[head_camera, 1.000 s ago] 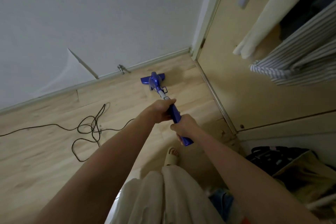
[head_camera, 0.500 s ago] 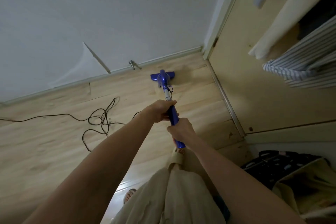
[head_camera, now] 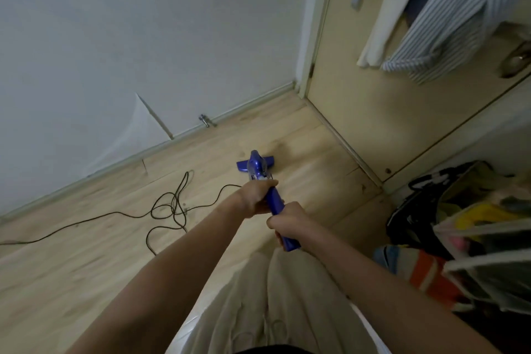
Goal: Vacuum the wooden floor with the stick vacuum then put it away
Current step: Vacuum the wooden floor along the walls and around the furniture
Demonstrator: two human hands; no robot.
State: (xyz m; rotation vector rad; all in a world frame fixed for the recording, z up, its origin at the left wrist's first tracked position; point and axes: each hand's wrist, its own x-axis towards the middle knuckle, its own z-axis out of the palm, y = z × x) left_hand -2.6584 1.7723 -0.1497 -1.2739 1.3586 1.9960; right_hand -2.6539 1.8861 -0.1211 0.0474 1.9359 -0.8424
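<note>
Both hands clench the blue stick vacuum [head_camera: 275, 202]: the left hand [head_camera: 256, 196] higher on the handle, the right hand [head_camera: 288, 221] lower. Its head [head_camera: 255, 164] sits on the wooden floor [head_camera: 86, 253], now farther from the baseboard [head_camera: 161, 146] than half a second ago, pulled back toward the person. A black cord [head_camera: 169, 210] lies coiled beside it.

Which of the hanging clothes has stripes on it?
The striped shirt, hanging farthest right by the door. It has thin blue and white lines all over. The cream garment next to it is plain, with no pattern.
</note>
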